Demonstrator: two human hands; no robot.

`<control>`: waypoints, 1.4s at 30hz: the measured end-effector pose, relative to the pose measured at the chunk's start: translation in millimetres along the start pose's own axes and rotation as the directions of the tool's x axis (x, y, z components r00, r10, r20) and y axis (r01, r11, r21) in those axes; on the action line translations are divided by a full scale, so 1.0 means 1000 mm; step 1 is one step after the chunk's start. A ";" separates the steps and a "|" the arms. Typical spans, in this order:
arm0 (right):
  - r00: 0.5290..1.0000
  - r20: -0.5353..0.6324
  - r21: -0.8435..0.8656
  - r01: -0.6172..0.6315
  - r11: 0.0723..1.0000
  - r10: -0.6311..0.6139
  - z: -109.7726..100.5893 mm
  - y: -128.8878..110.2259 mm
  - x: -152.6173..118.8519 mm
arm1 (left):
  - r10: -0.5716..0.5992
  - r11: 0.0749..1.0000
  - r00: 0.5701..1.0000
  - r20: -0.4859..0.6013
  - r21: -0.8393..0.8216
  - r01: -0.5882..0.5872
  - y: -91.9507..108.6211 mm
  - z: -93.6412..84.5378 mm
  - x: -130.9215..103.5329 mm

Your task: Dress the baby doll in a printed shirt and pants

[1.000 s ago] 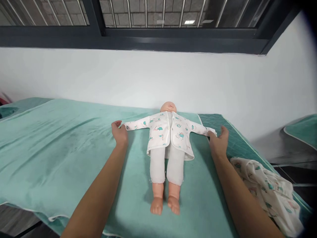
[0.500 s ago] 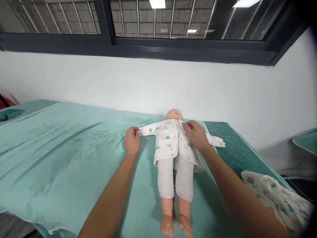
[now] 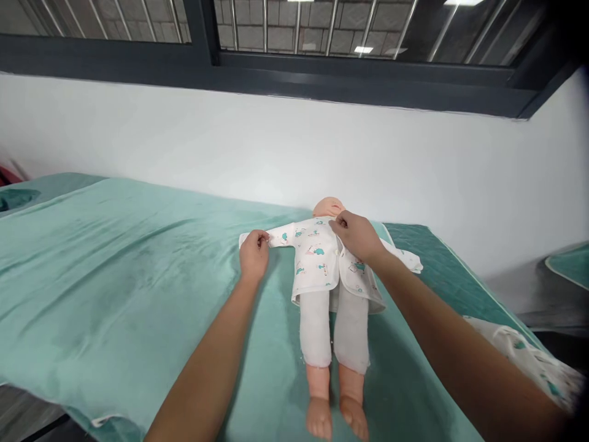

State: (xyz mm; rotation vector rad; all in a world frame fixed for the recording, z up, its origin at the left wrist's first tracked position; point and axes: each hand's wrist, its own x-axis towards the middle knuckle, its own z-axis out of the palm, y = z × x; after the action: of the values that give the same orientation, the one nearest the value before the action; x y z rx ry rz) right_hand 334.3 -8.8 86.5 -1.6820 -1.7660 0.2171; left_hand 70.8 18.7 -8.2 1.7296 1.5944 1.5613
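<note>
A baby doll [image 3: 318,387] lies on its back, head toward the wall, wearing a white jacket [image 3: 315,258] with green and pink prints. The jacket's front edges part below the chest, over white cloth-covered legs. My left hand [image 3: 254,255] pinches the sleeve on the left side, near its cuff. My right hand [image 3: 358,234] is closed at the jacket's front edge, just under the doll's chin. The other sleeve [image 3: 407,258] stretches out to the right, beyond my right wrist.
A green sheet [image 3: 138,288] covers the bed, with a darker green cover [image 3: 427,258] at the right. Crumpled printed cloth [image 3: 529,362] lies at the lower right, partly behind my right forearm. Behind the bed are a white wall [image 3: 257,147] and a dark window frame [image 3: 322,83].
My right hand has shifted up and inward along the jacket's front toward the neck. My left hand is now further in on the sleeve, whose cuff end shows past it. The view has shifted slightly.
</note>
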 end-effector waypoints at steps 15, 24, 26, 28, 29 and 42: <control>0.898 -0.335 0.095 0.333 0.938 -0.285 0.023 0.023 -0.185 | 0.128 0.992 0.983 0.132 -0.009 -0.128 0.012 0.002 -0.014; 0.890 -0.433 0.116 0.216 0.969 -0.147 0.024 0.029 -0.184 | 0.175 0.984 0.871 0.459 -0.102 -0.144 0.039 -0.015 -0.070; 0.892 -0.435 0.144 0.204 0.968 -0.123 0.024 0.031 -0.184 | 0.212 0.977 0.832 0.513 -0.106 -0.183 0.045 -0.023 -0.084; 0.888 -0.446 0.159 0.200 0.967 -0.111 0.024 0.032 -0.184 | 0.232 0.972 0.802 0.550 -0.100 -0.212 0.050 -0.030 -0.094; 0.886 -0.451 0.165 0.200 0.966 -0.107 0.024 0.032 -0.184 | 0.239 0.970 0.794 0.559 -0.093 -0.226 0.052 -0.033 -0.098; 0.890 -0.438 0.232 0.246 0.941 -0.124 0.023 0.033 -0.183 | 0.293 0.932 0.787 0.543 0.020 -0.361 0.064 -0.038 -0.117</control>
State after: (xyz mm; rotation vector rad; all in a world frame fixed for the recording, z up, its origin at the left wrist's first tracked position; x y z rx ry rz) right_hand 336.2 -166.8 -13.9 -1.2329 -1.4781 0.0138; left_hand 96.7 -117.7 -0.1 2.3495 1.1658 0.9682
